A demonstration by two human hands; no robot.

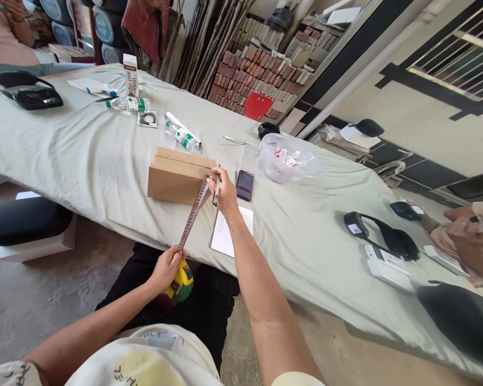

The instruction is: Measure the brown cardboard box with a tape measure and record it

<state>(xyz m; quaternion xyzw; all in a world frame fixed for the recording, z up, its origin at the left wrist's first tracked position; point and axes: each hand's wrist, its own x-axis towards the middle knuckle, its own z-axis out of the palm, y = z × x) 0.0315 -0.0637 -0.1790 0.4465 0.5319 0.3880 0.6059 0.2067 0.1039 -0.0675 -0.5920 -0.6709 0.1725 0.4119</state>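
Note:
My left hand [166, 266] is closed around a yellow tape measure case [181, 284], held off the table's near edge above my lap. Its blade [193, 213] runs up to the near right corner of a brown cardboard box [177, 175] lying on the cloth-covered table [84, 155]. My right hand [226, 192] pinches the blade's end against that corner and also holds a pen [216, 188]. A white notepad [227, 232] lies under my right wrist, and a dark phone [245, 185] sits just right of the hand.
A clear plastic bowl [290, 156] stands right of the phone. Two water bottles [183, 137], a small carton [130, 73] and papers lie further back. Black headsets [27, 91] rest at the far left and at the right, where another person's hands [470, 238] are. Bricks are stacked behind.

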